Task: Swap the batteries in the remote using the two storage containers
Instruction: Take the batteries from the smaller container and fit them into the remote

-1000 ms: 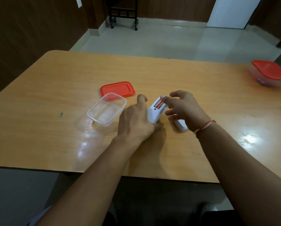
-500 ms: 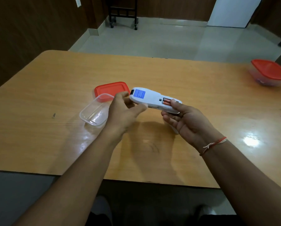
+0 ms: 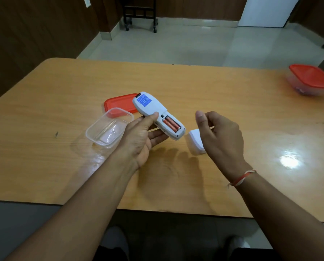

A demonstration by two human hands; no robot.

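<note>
- remote (image 3: 150,108): white, with a blue label near its top
- batteries (image 3: 170,124): copper-orange
- battery cover (image 3: 195,142): white
- open container (image 3: 108,128): clear; its loose lid (image 3: 119,102) red
- far container (image 3: 311,81): clear with a red lid
- table (image 3: 195,87): orange-tan wood grain
- wrist thread (image 3: 242,178): red and white

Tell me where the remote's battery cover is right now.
The white battery cover lies on the table, just below the right hand and right of the held remote.

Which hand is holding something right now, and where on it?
The left hand grips the remote around its middle, thumb beside the open battery bay. The right hand holds nothing.
</note>
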